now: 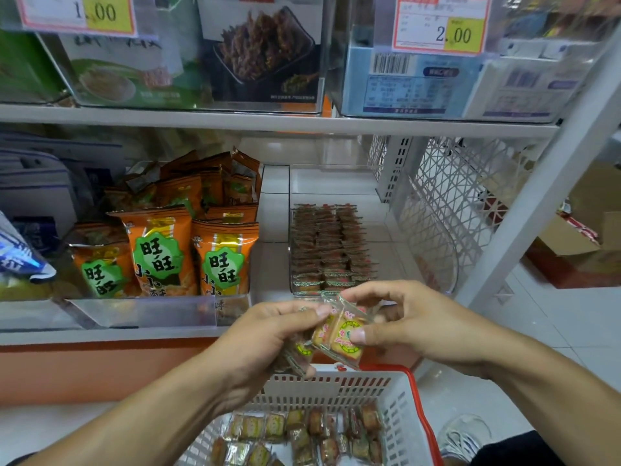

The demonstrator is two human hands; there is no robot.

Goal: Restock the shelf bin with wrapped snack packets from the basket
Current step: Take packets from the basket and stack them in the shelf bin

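Both hands meet at the centre, just above the basket. The right hand [400, 317] has its grip pinched on a wrapped snack packet [346, 334], thumb on the printed face and fingers arched over the top edge, apparently squaring it up or peeling it off the bunch. The left hand [268, 338] grasps a small stack of packets [299, 354], fingers curled round them as a ready supply. At six o'clock the basket [396, 395], white with a red rim, holds plenty more packets loose on its floor. At twelve o'clock the clear shelf bin [304, 183] shows neat rows filling only its front part, the back bare. At ten o'clock stand orange snack bags [161, 250].
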